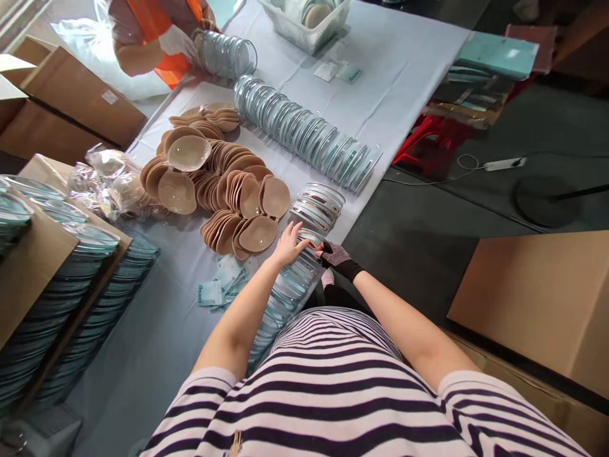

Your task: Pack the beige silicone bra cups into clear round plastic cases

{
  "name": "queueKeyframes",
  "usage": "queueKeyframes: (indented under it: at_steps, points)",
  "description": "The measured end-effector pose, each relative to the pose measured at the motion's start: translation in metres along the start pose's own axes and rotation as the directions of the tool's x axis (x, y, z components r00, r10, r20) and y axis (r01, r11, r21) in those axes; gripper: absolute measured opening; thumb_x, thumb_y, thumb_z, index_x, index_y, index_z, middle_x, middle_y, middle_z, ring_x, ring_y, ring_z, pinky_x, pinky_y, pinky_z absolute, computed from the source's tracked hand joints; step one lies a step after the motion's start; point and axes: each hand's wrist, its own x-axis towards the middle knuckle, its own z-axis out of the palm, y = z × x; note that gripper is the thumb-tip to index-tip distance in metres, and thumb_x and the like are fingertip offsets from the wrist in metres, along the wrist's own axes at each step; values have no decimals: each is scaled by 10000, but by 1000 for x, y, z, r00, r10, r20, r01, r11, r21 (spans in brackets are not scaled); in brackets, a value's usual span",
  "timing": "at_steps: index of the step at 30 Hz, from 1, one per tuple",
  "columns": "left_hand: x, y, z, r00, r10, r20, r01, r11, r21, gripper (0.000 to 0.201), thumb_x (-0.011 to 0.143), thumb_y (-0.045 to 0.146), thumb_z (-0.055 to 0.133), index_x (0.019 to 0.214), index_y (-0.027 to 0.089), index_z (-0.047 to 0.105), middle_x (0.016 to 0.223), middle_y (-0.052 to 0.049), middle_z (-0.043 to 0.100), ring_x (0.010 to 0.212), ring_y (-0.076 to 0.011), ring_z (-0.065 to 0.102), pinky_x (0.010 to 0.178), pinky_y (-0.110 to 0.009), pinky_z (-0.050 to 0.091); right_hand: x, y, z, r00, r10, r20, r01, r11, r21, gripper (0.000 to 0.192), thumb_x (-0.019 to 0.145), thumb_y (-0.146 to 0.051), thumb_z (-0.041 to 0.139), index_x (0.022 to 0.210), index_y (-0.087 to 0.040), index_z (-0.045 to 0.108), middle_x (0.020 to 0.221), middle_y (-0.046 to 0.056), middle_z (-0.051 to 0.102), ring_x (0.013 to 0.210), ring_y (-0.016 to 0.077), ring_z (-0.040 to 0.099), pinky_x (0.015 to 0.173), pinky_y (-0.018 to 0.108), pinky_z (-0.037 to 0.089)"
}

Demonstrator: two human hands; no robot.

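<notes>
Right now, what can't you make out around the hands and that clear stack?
Head view only:
- Right hand: fingertips hidden behind the row of clear cases; grip unclear.
- Left hand: rests on the row; palm side hidden.
- Row's near end: hidden by the left forearm and striped shirt.
- Small packets: print too small to read.
- White basket: cut off by the top edge.

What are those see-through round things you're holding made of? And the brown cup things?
The see-through round cases between the left hand and right hand look like clear, glossy hard plastic: they glint. The tan cups look like soft, smooth, matte silicone or foam; which one is unclear.
</notes>
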Motion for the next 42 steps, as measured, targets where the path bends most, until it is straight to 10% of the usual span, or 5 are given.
queueKeyframes:
  at_steps: [9,16,27,37,42]
  points:
    - [5,8,2,998,-59,-35,61,996,58,744,797,205,564,1505,209,338,1600,-159,285,1466,-327,308,1154,-518,330,-1,-28,-8,992,-45,117,102,831,-547,217,801,-446,683,813,-234,726,893,51,747,887,227,682,768,299,502]
    - [4,-5,14,993,-31,-114,29,999,-23,642,906,255,397,1538,205,299,1629,-113,260,1520,-270,193,1215,-503,220,-5,-22,3,982,141,129,-156,981,118,302,721,-462,730,763,-166,686,618,10,642,543,126,539,530,249,445]
    - [-2,25,10,961,-251,-120,254,967,13,785,838,223,462,1576,284,199,1662,-74,162,1488,-325,260,1140,-550,332,-9,-21,18,998,-57,37,57,998,3,166,766,-321,631,682,-188,684,663,-3,678,685,157,608,650,259,488]
    - [3,11,-10,957,-290,-18,291,956,45,730,742,394,683,1427,295,450,1495,-126,399,1361,-359,428,1081,-499,408,-13,-28,28,965,-173,-195,116,956,-270,104,796,-285,634,806,-226,719,872,9,728,827,180,637,780,291,490]
    - [6,18,-11,970,-243,-25,244,969,30,831,737,299,684,1495,236,348,1539,-166,341,1418,-345,368,1135,-493,360,-26,-42,25,929,-351,-119,194,735,-650,206,880,-322,603,980,-211,745,1077,109,718,1061,282,598,963,421,423]
